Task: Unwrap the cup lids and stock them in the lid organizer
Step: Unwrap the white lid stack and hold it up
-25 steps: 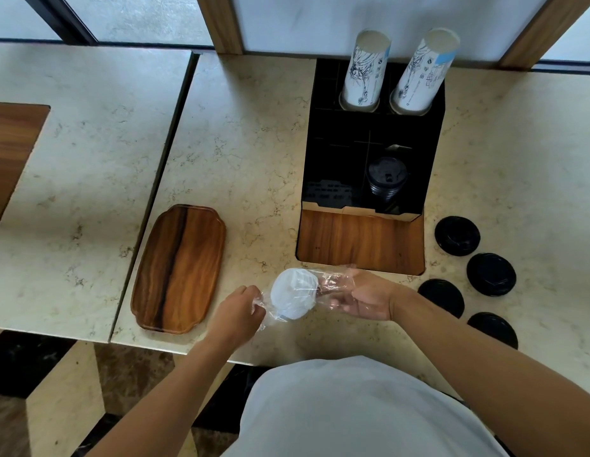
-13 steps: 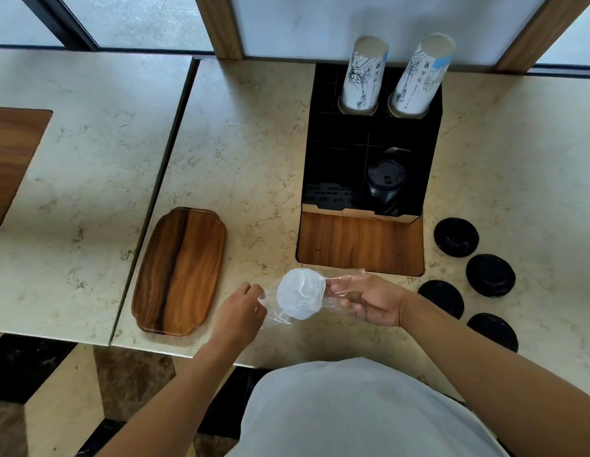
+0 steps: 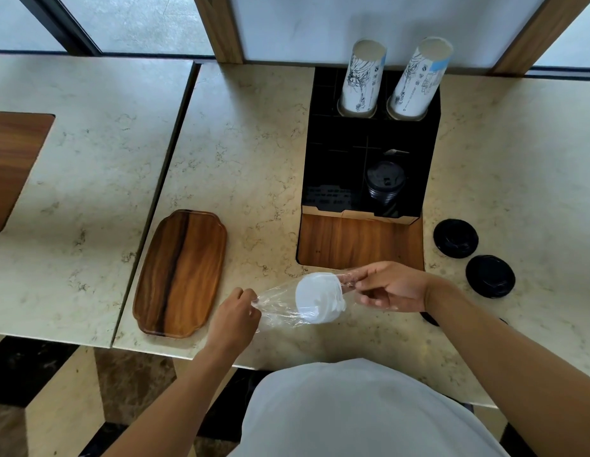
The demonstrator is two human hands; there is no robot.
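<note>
A short stack of white cup lids (image 3: pixel 318 297) lies on its side inside a clear plastic sleeve (image 3: pixel 276 305), held above the counter's front edge. My left hand (image 3: pixel 235 316) pinches the sleeve's closed left end. My right hand (image 3: pixel 390 286) grips the sleeve's right end beside the lids. Behind them stands the black lid organizer (image 3: pixel 333 166) with a wooden front; a stack of black lids (image 3: pixel 385 183) sits in its right front compartment.
Two stacks of paper cups (image 3: pixel 362 80) rise from the organizer's back holes. Loose black lids (image 3: pixel 455 238) lie on the counter to the right, some hidden by my right arm. A wooden tray (image 3: pixel 181 273) lies left of my hands.
The hands have drawn slightly apart, stretching the sleeve. The white lids have tipped so their flat face points left and sit closer to my right hand.
</note>
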